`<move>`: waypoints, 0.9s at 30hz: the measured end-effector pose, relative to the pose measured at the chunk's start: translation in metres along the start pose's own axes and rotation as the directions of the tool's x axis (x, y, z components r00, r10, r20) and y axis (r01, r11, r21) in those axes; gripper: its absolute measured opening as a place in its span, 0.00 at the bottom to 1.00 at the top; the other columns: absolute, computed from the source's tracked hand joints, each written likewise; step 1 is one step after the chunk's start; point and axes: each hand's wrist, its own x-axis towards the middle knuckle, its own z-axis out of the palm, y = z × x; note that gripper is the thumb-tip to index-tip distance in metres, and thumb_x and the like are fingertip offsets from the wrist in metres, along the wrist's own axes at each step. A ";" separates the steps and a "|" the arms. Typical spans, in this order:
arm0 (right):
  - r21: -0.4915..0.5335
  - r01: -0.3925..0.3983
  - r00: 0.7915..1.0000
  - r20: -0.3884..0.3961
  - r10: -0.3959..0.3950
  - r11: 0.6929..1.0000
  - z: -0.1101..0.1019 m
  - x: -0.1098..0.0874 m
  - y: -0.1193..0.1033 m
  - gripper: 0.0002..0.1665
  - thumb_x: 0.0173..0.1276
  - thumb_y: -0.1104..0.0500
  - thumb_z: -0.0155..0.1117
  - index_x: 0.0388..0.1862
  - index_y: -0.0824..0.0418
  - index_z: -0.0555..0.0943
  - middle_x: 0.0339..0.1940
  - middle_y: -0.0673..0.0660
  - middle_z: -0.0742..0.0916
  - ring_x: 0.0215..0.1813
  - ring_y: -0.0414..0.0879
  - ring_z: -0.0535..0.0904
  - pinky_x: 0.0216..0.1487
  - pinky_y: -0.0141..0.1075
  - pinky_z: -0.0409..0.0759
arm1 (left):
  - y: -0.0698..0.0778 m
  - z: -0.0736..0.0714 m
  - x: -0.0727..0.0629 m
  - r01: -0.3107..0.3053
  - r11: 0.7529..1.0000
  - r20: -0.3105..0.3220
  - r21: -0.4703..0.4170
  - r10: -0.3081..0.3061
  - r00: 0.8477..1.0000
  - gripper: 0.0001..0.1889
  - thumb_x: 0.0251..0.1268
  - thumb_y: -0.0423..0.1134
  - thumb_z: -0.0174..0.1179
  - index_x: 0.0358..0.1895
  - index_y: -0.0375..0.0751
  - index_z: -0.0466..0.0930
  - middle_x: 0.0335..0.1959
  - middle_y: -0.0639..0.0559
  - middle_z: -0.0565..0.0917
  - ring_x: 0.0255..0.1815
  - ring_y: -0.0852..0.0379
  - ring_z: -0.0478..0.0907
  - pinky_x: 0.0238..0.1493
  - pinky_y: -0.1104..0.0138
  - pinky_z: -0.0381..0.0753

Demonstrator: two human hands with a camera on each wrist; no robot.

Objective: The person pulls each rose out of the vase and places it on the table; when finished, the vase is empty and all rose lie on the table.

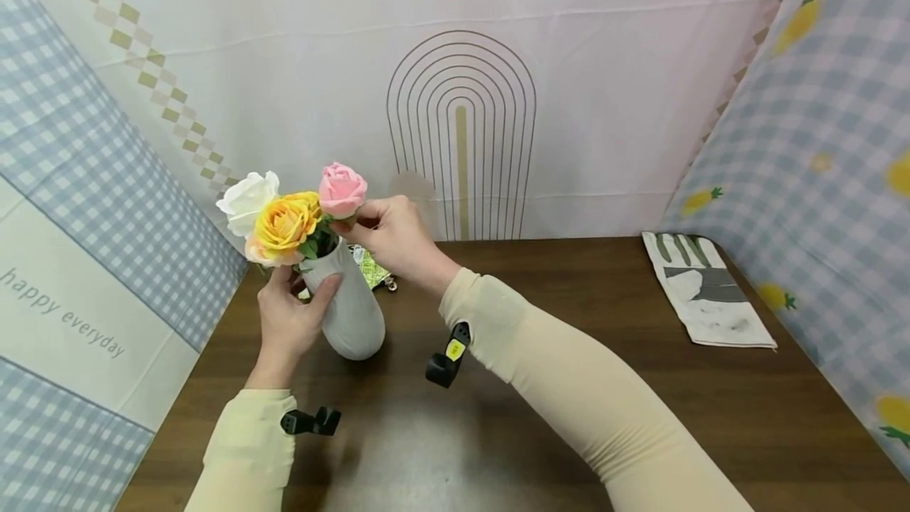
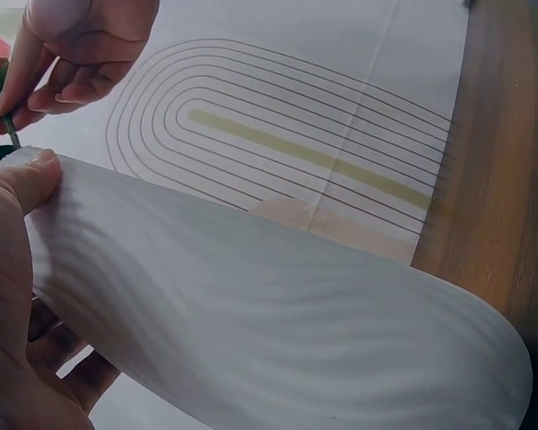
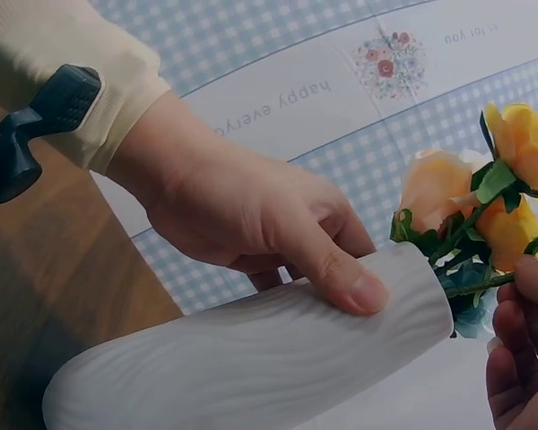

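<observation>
A ribbed white vase stands on the left part of the table, its top leaning left in the head view. My left hand grips it near the rim, with the thumb lying along its side. From its mouth rise a yellow rose, a white rose and peach blooms. Just above the rim, my right hand pinches the green stem of a pink rose. The stem's lower end is hidden inside the vase.
Behind the vase lies a green-and-white patterned item with a small metal clasp, partly hidden. A white printed cloth lies at the right edge of the brown table. Fabric hangings enclose the back and both sides.
</observation>
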 end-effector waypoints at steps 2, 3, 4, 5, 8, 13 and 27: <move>0.029 -0.011 1.000 0.006 0.011 1.000 0.000 0.001 0.001 0.09 0.61 0.59 0.71 0.39 0.61 0.89 0.33 0.52 0.89 0.34 0.36 0.82 0.37 0.29 0.81 | 0.000 0.000 0.001 0.008 1.000 0.004 -0.005 -0.008 1.000 0.27 0.54 0.30 0.68 0.59 0.28 0.73 0.50 0.38 0.81 0.41 0.74 0.76 0.37 0.81 0.75; 0.048 -0.020 1.000 0.010 0.020 0.999 -0.001 0.001 0.002 0.09 0.60 0.60 0.71 0.39 0.62 0.89 0.33 0.53 0.89 0.34 0.36 0.83 0.37 0.29 0.81 | 0.000 0.000 0.001 0.009 1.000 0.004 -0.006 -0.009 1.000 0.27 0.54 0.30 0.68 0.59 0.27 0.73 0.51 0.37 0.81 0.41 0.74 0.76 0.38 0.81 0.75; 0.069 -0.032 0.999 0.015 0.031 0.997 -0.001 0.002 0.003 0.10 0.60 0.60 0.72 0.39 0.62 0.89 0.34 0.53 0.89 0.36 0.37 0.83 0.38 0.30 0.81 | 0.000 0.000 0.001 0.010 1.000 0.004 -0.006 -0.010 1.000 0.27 0.54 0.29 0.68 0.59 0.28 0.73 0.51 0.37 0.81 0.41 0.74 0.76 0.38 0.81 0.75; 0.088 -0.044 0.999 0.020 0.042 0.995 -0.001 0.002 0.004 0.10 0.60 0.60 0.72 0.39 0.63 0.89 0.34 0.54 0.89 0.36 0.37 0.83 0.39 0.30 0.81 | 0.000 0.000 0.001 0.007 1.000 0.002 -0.003 -0.007 1.000 0.27 0.54 0.29 0.68 0.58 0.27 0.73 0.51 0.37 0.81 0.41 0.74 0.76 0.38 0.81 0.75; 0.140 -0.062 0.998 0.033 0.058 0.988 -0.002 0.002 0.008 0.11 0.59 0.60 0.72 0.40 0.64 0.88 0.35 0.54 0.89 0.39 0.38 0.84 0.41 0.31 0.81 | 0.001 0.000 0.000 0.002 1.000 0.003 0.009 -0.002 1.000 0.26 0.53 0.29 0.68 0.58 0.27 0.73 0.50 0.36 0.81 0.42 0.73 0.76 0.38 0.81 0.75; 0.237 -0.029 0.999 0.033 0.022 0.971 -0.003 0.001 0.012 0.13 0.59 0.64 0.71 0.43 0.66 0.87 0.38 0.56 0.89 0.43 0.40 0.85 0.45 0.33 0.82 | 0.002 0.001 0.001 -0.035 0.999 0.011 0.025 0.035 0.999 0.28 0.53 0.28 0.68 0.60 0.29 0.72 0.53 0.37 0.80 0.45 0.53 0.80 0.41 0.80 0.75; 0.055 0.041 0.998 0.053 -0.044 0.998 0.002 0.006 0.003 0.09 0.65 0.62 0.66 0.42 0.63 0.87 0.37 0.55 0.89 0.37 0.40 0.82 0.38 0.30 0.80 | 0.002 -0.001 0.001 -0.052 0.998 0.002 0.037 0.052 0.999 0.29 0.54 0.30 0.68 0.61 0.33 0.72 0.54 0.39 0.81 0.45 0.70 0.75 0.40 0.78 0.75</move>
